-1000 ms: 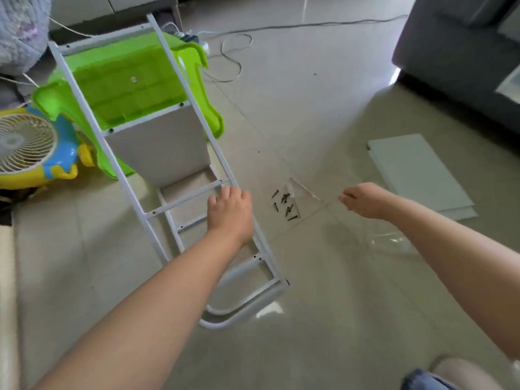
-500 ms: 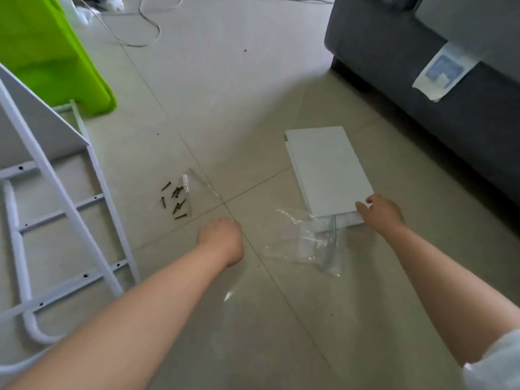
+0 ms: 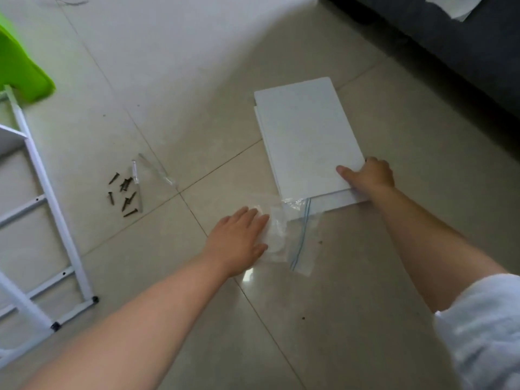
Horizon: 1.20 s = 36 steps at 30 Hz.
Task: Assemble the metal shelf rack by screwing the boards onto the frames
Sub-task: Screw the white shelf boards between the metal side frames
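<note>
1. Pale glossy floor tiles [image 3: 337, 305] fill most of the view, with a dark grey sofa [image 3: 464, 46] along the upper right edge and a white paper [image 3: 455, 5] lying on it.
2. White boards [image 3: 306, 139] lie flat in a small stack on the tiles at centre right; their long axis runs from the near right toward the far left, slightly slanted, and a lower board pokes out along the near and left edges.
3. The right hand [image 3: 368, 177] grips the near right corner of the top board, thumb on its upper face and the other fingers curled round the edge.
4. The left hand [image 3: 239, 240] lies flat with straight, slightly spread fingers, palm down, on the left part of a clear plastic bag [image 3: 292, 237].
5. That bag, which has a blue zip line, rests on the floor and touches the near end of the boards.
6. Dark screws [image 3: 123, 192] are scattered on the tiles well left of the boards, beside a second small clear bag [image 3: 154, 171].
7. The white metal frame [image 3: 53, 209] stands at the left edge, its rails running from far to near with cross rungs between them and black caps on the near ends.
8. A bright green plastic object [image 3: 19, 68] sits behind the frame at the upper left.
9. A white sleeve [image 3: 484, 330] covers the right upper arm at the lower right corner.
</note>
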Available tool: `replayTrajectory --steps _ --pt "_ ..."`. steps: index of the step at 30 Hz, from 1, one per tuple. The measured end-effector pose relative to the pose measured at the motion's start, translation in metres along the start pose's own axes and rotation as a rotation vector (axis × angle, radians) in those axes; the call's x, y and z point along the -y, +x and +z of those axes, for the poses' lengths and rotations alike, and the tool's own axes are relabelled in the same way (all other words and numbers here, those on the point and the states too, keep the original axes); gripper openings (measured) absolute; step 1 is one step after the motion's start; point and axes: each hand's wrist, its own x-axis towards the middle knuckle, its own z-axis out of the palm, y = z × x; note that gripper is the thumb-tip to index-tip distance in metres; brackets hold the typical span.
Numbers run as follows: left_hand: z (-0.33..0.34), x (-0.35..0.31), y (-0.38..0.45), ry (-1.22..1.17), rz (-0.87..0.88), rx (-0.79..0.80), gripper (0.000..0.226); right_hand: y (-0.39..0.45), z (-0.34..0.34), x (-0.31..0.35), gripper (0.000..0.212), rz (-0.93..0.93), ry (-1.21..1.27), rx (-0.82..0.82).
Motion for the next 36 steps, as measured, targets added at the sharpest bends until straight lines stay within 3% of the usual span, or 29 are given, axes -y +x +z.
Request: replayTrajectory --steps 6,11,14,17,19,21,25,27,31,34,36 --pt "0.008 0.004 0.001 0.075 -0.021 0.174 0.06 0.014 -0.006 -0.008 0.072 0.005 0.186 0.035" --pt "0.011 0.009 0.001 0.054 -0.019 0.18 0.054 0.009 -0.022 -0.003 0.068 0.003 0.276 0.02" --pt "0.014 0.006 0.001 0.025 -0.034 0.192 0.057 0.0 -0.056 0.013 0.055 -0.071 0.322 0.011" --pt "0.012 0.008 0.004 -0.089 -0.09 0.147 0.056 -0.017 -0.084 0.036 0.028 -0.176 0.322 0.152" --pt "0.002 0.008 0.0 -0.242 -0.114 0.058 0.057 -0.032 -0.091 0.051 0.018 -0.187 0.435 0.213" --pt "-0.014 0.011 -0.006 -0.504 -0.162 -0.08 0.057 -0.05 -0.092 0.063 0.021 -0.174 0.522 0.22" --pt "-0.055 0.029 -0.023 -1.432 -0.422 -0.365 0.043 -0.098 -0.08 0.077 0.012 -0.26 0.524 0.245" --pt "-0.066 0.043 -0.04 -1.793 -0.477 -0.392 0.036 -0.125 -0.069 0.081 0.01 -0.301 0.591 0.305" --pt "-0.052 0.081 -0.079 -1.867 -0.579 -0.478 0.04 -0.186 -0.044 0.098 0.012 -0.39 0.609 0.473" --pt "-0.033 0.115 -0.108 -2.032 -0.627 -0.561 0.017 -0.227 -0.02 0.116 0.005 -0.427 0.568 0.591" --pt "-0.022 0.132 -0.127 -2.031 -0.693 -0.723 0.002 -0.243 -0.003 0.129 0.005 -0.426 0.513 0.65"
